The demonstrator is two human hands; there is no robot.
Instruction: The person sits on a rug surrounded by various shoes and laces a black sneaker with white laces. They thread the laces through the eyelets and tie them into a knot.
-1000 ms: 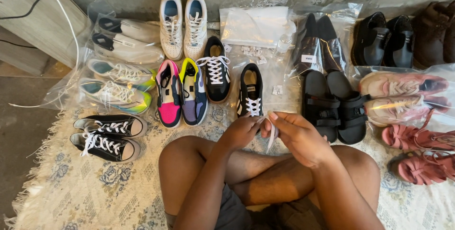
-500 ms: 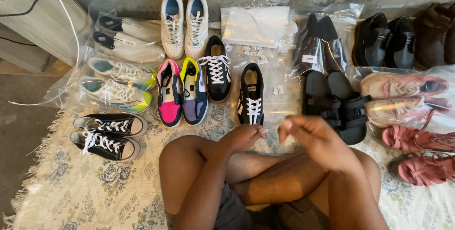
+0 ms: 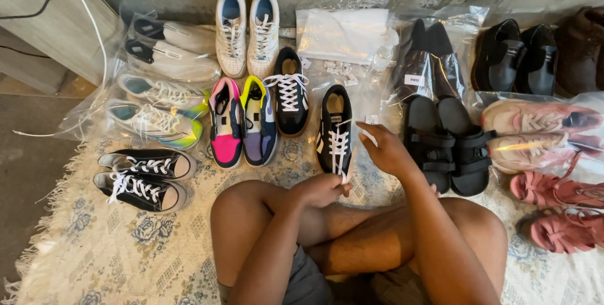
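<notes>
- I see my left hand (image 3: 322,189) pinched on the white lace of the black white-striped sneaker (image 3: 334,130), holding it taut;
- my right hand (image 3: 388,151) hovers open beside it, fingers apart.

- A pale patterned rug (image 3: 126,248) with a fringed edge covers the floor (image 3: 25,154).
- On it lie black lace-up sneakers (image 3: 141,176), a pink and yellow pair (image 3: 242,122), a black shoe with white stripes (image 3: 335,130), black sandals (image 3: 450,141) and pink sandals (image 3: 560,210).
- Bagged shoes (image 3: 160,91) lie at the left.
</notes>
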